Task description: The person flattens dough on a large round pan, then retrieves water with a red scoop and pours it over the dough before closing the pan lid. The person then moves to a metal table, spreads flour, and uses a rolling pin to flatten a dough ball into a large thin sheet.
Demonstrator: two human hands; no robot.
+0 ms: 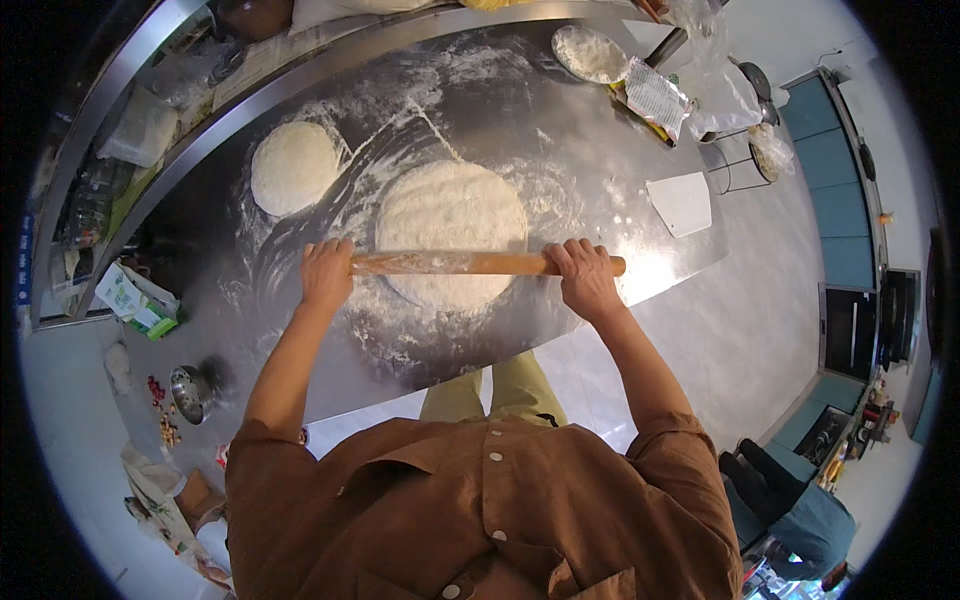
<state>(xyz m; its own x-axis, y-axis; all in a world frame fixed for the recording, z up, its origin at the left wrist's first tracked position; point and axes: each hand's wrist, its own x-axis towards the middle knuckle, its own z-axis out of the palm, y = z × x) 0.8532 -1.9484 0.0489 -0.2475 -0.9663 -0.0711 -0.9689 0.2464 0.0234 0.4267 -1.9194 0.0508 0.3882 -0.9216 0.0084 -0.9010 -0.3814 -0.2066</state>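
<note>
A wooden rolling pin (487, 263) lies crosswise over a large flattened round of dough (452, 206), across its near half. Its left end is in the grip of my left hand (327, 274), just beyond the dough's left edge. Near the pin's right end, my right hand (589, 277) is closed around it, with a short tip sticking out past the fingers. Shallow ridges mark the dough's floured surface. A smaller, thicker round of dough (295, 169) rests to the far left. Flour is smeared on the metal table (480, 97) around both.
At the far right stand a bowl of flour (589, 55) and a printed packet (657, 97). A white dough scraper (679, 204) lies near the right edge. Leftward are a green-and-white bag (136, 300) and a metal bowl (191, 394). Another person (802, 517) is by the cabinets.
</note>
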